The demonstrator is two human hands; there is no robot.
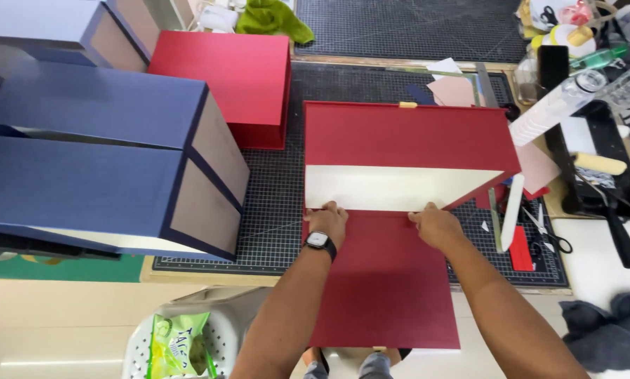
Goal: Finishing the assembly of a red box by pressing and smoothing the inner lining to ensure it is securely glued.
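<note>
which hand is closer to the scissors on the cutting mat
Right. The right hand presses the red box fold just left of the scissors; the left hand sits farther left, across the flap.

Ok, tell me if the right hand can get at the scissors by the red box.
Probably yes: the right hand rests on the red box, and the scissors lie uncovered on the mat just to its right.

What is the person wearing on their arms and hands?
Both arms are bare, with no sleeves showing and no gloves. The left hand has a watch on its wrist, with a dark strap and a square pale face. The right hand and its wrist wear nothing.
</note>
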